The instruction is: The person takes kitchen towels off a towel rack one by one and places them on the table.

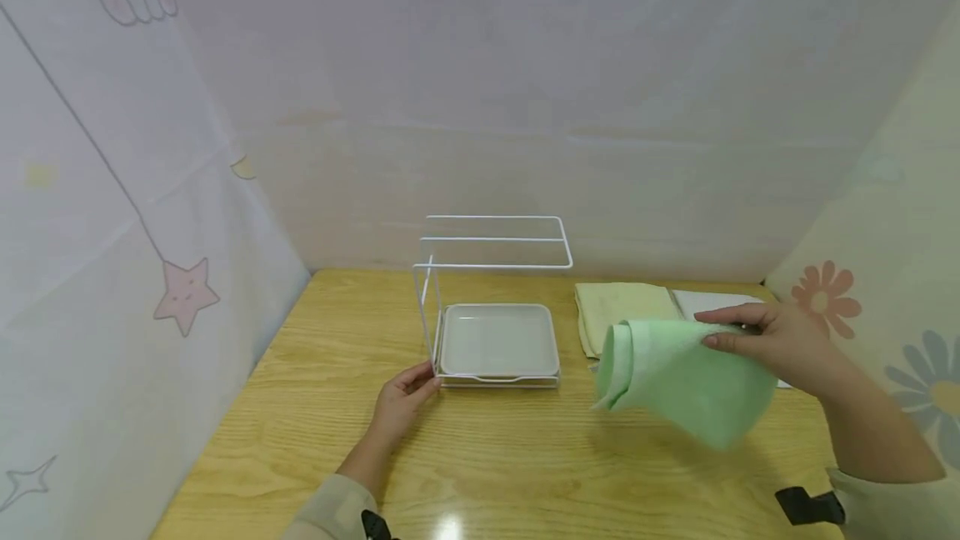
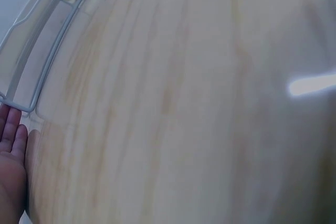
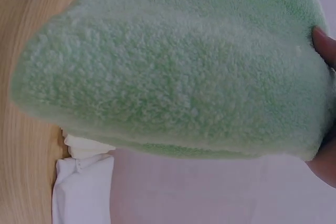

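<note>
We are holding a folded, fluffy green towel (image 1: 686, 377) in the air above the wooden table's right side, its rounded fold pointing left. We are also touching the white wire rack (image 1: 491, 307), which is standing upright mid-table.

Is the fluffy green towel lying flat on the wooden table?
No, the right hand holds the fluffy green towel up above the wooden table.

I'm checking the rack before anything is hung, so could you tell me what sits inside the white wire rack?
Only a pale tray lies in the base of the white wire rack; the tray looks empty.
</note>
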Motion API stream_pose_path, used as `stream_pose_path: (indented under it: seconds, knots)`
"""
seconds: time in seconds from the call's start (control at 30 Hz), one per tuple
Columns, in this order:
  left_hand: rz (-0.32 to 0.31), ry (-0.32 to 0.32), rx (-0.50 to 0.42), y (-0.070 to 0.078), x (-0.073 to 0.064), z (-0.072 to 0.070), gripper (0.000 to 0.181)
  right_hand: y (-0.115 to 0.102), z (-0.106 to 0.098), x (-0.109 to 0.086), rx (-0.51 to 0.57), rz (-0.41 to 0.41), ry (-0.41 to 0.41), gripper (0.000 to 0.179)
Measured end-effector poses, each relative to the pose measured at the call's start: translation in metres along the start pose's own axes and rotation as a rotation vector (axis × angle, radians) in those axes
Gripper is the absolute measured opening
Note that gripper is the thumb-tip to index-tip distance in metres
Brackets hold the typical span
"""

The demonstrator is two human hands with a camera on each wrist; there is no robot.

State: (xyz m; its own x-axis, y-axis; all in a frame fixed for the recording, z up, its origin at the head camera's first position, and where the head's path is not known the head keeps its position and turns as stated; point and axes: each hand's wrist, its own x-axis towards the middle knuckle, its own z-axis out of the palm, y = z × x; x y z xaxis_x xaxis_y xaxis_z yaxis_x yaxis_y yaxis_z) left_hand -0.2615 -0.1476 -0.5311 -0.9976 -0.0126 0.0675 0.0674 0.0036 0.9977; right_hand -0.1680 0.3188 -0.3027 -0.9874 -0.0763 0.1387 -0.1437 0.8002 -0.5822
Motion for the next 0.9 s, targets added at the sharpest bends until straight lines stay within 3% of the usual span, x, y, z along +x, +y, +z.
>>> stream_pose_path:
  seconds: [0.2, 0.4, 0.6, 0.9]
  knots:
    - [-0.009, 0.003, -0.003, -0.001, 0.000, -0.001, 0.037, 0.008, 0.012, -0.012, 0.038, -0.004, -0.033, 0.035]
    - [-0.009, -0.005, 0.007, 0.000, -0.001, -0.002, 0.041, 0.013, 0.018, -0.027, 0.006, 0.024, -0.100, 0.033]
    - [-0.017, 0.002, 0.008, 0.004, -0.002, 0.000, 0.040, 0.022, 0.027, -0.038, 0.112, -0.002, -0.178, 0.031]
    - [-0.018, -0.015, 0.045, 0.002, -0.002, -0.001, 0.040, 0.036, 0.045, -0.032, 0.150, -0.018, -0.260, 0.035]
